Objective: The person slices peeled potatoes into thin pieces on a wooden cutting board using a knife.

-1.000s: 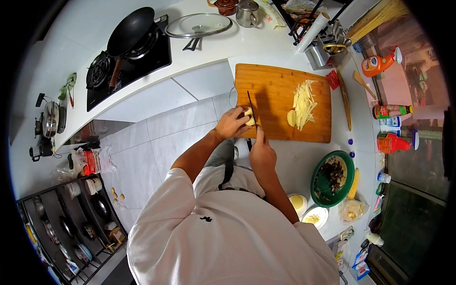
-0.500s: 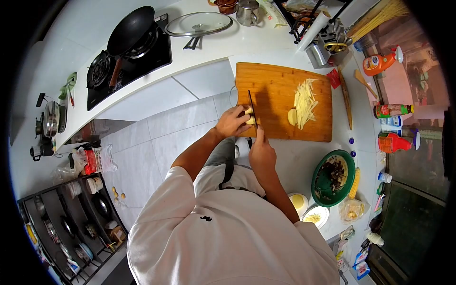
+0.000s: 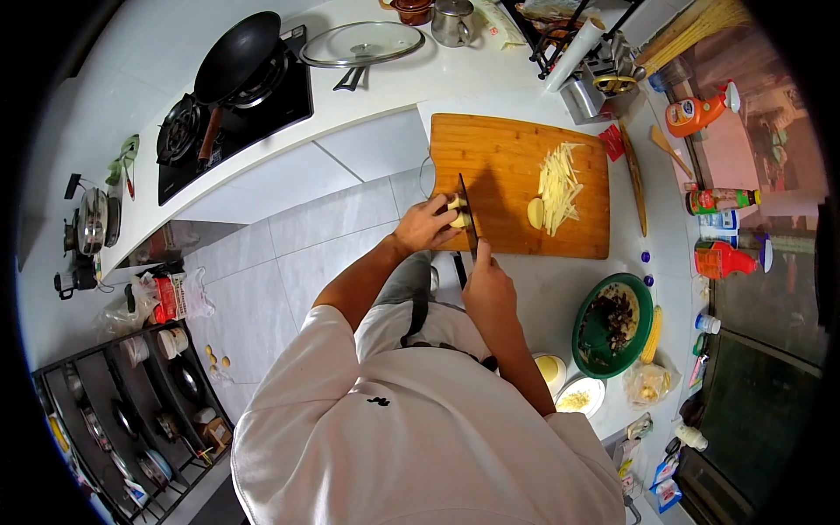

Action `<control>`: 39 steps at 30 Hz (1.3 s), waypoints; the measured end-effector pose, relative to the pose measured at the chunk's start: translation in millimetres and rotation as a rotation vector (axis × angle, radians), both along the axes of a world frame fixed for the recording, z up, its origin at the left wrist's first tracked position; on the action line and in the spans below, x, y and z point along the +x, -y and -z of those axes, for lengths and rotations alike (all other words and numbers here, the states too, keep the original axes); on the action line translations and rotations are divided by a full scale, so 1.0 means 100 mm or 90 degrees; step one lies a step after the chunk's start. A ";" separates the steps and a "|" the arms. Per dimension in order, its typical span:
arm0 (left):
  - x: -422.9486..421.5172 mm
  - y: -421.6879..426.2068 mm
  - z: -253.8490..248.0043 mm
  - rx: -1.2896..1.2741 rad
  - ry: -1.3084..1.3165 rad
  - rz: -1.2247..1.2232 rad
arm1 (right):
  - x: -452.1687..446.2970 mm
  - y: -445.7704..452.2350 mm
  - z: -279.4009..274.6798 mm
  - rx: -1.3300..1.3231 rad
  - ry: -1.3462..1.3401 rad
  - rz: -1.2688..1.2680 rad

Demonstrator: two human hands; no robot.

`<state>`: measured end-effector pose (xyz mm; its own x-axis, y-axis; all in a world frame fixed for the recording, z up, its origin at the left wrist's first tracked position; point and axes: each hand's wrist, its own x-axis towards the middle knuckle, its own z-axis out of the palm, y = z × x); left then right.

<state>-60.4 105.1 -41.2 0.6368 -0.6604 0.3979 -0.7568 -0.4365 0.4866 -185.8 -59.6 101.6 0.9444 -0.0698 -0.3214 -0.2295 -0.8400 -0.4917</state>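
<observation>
Got a pale yellow chunk (image 3: 458, 221), potato at a guess, pinned at the near left edge of a wooden cutting board (image 3: 516, 131), right under the fingers of the left hand (image 3: 423, 225). Can't tell if one lump or two under there. Seems gripped from the left side to stop any rolling and to leave the opposite side free for the knife (image 3: 466, 208). Holding that by the handle in the right hand (image 3: 488, 287), fingers wrapped round, blade pointing away from the body and right up against the chunk. Probably lined up so close for thin slices.

Moving out, ahead and right of the right hand: a heap of pale shreds (image 3: 557, 185), plus a rounded yellow piece (image 3: 535, 213) against the near left side. Likely parked over there to stay out from under the blade.

Off the board, right of the right hand: a green bowl (image 3: 602, 356) with dark bits (image 3: 621, 317) inside, corn cob (image 3: 652, 337) just beside. Near the right forearm, a white plate (image 3: 598, 395) of yellow bits (image 3: 574, 401), maybe for easy reach. Well ahead and left of the left hand, a black wok (image 3: 234, 57) on the hob (image 3: 297, 101), glass lid (image 3: 361, 44) close by, presumably clear of the chopping.
</observation>
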 end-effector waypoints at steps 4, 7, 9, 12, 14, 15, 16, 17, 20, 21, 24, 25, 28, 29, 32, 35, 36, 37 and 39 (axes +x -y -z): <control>0.00 -0.01 0.04 0.011 -0.010 -0.008 | 0.02 0.00 -0.01 0.005 0.005 -0.009; -0.01 0.00 0.03 0.001 -0.011 -0.015 | 0.02 0.00 0.00 0.003 0.000 -0.012; -0.02 0.00 0.03 0.009 -0.024 -0.020 | 0.01 0.00 0.04 0.001 0.002 -0.012; -0.04 0.01 -0.04 -0.014 -0.038 -0.023 | -0.01 -0.02 0.14 0.011 0.002 -0.010; -0.04 0.01 -0.06 -0.026 -0.055 -0.025 | -0.01 -0.04 0.15 0.017 0.001 -0.007; -0.05 0.00 -0.05 -0.024 -0.070 -0.027 | -0.01 -0.04 0.15 0.017 0.000 -0.004; -0.06 0.00 -0.04 -0.022 -0.085 -0.028 | -0.02 -0.05 0.15 0.018 -0.002 -0.002; -0.07 0.00 -0.04 -0.028 -0.085 -0.032 | -0.01 -0.06 0.16 0.011 -0.001 -0.001; -0.09 0.00 -0.05 -0.047 -0.081 -0.045 | -0.03 -0.11 0.19 -0.007 -0.003 0.001; -0.10 0.00 -0.05 -0.055 -0.078 -0.048 | -0.04 -0.13 0.19 -0.012 -0.005 0.002; -0.11 0.01 -0.02 -0.072 -0.064 -0.055 | -0.06 -0.17 0.24 -0.020 0.012 0.008; -0.11 0.00 -0.01 -0.076 -0.059 -0.057 | -0.07 -0.17 0.26 -0.021 0.022 0.011; -0.11 0.00 0.00 -0.048 -0.073 -0.060 | -0.07 -0.15 0.27 -0.017 0.025 0.006; -0.11 0.00 0.00 -0.047 -0.073 -0.059 | -0.06 -0.15 0.27 -0.018 0.020 0.005; -0.11 -0.01 0.01 -0.041 -0.074 -0.060 | -0.03 -0.14 0.30 -0.015 0.024 0.002; -0.12 -0.02 0.08 -0.036 -0.070 -0.067 | 0.03 -0.12 0.47 -0.011 0.043 0.002; -0.12 -0.01 0.09 -0.039 -0.067 -0.069 | 0.05 -0.12 0.47 -0.012 0.031 0.004; -0.12 0.00 0.10 -0.043 -0.063 -0.072 | 0.08 -0.12 0.48 -0.013 0.021 0.005; -0.11 0.00 0.12 -0.034 -0.055 -0.079 | 0.10 -0.11 0.58 -0.011 0.025 0.004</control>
